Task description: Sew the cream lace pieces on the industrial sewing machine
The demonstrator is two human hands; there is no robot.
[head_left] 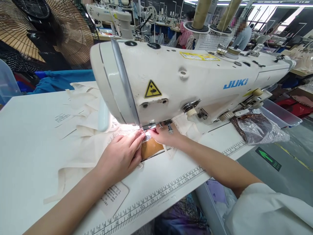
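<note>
A white JUKI sewing machine (171, 78) stands over the table, its needle area brightly lit. My left hand (122, 151) lies on cream fabric (83, 150) just left of the needle area, fingers together and fingertips pressed close to the presser foot. Right of the foot, my right hand (166, 133) pinches the edge of the fabric, partly hidden under the machine head. Between my hands an orange-brown plate (151, 148) shows. More cream fabric pieces (85, 111) lie layered behind my left hand, and some cloth lies beyond my right hand.
A ruler strip (156, 199) runs along the table's front edge, with a printed card (114, 197) beside it. A plastic bag of brown material (259, 127) sits at the right end. A large fan (66, 32) stands back left. A person (242, 34) is in the background.
</note>
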